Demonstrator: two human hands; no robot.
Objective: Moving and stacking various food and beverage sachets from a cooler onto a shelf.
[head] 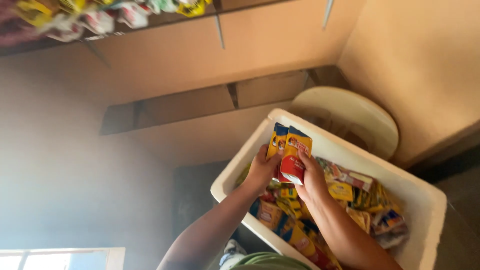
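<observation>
Both my hands are raised over a white foam box full of small packets. My left hand grips a yellow and blue packet from the left side. My right hand holds a yellow and red packet in front of it, fingers wrapped round its lower edge. The two packets stand upright and overlap. Below my forearms lie several more yellow, red and blue packets heaped inside the box.
A round cream plastic chair back stands behind the box by the peach wall. A wooden shelf runs along the wall. More packets hang at the upper left. A bright window shows at the lower left.
</observation>
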